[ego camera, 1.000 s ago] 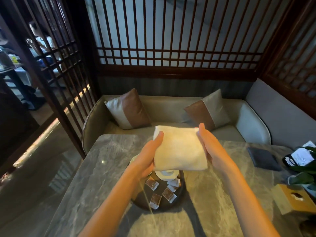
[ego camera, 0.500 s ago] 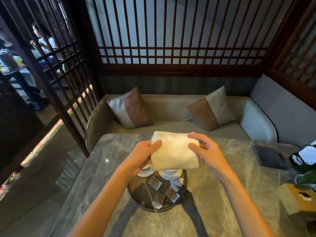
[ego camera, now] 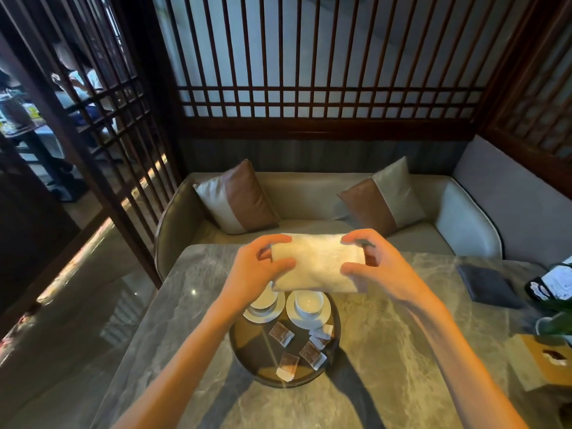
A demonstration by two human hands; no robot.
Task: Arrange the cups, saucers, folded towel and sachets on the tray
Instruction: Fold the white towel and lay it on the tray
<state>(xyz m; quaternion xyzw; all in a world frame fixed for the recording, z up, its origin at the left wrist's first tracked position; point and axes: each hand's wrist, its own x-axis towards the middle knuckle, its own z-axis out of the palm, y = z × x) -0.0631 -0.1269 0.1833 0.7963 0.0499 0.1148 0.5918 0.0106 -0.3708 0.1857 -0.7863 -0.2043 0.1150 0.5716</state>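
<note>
A cream folded towel [ego camera: 317,263] is held in the air above the far side of a round dark tray [ego camera: 247,351]. My left hand [ego camera: 258,267] grips its left end and my right hand [ego camera: 371,267] grips its right end, fingers curled round it. On the tray stand two white cups on white saucers, the left cup [ego camera: 263,300] partly hidden by my left hand, the right cup [ego camera: 308,302] in full view. Several sachets [ego camera: 309,351] lie scattered on the tray's near half.
The tray rests on a grey marble table [ego camera: 387,351]. A dark folder [ego camera: 487,284] lies at the right, with a tan tissue box [ego camera: 544,360] and a plant [ego camera: 557,317] at the right edge. A sofa with two cushions runs behind the table.
The towel has been folded narrower, from a square into a long strip, and lowered toward the tray. Both hands now curl round its ends. The cups have come into view.
</note>
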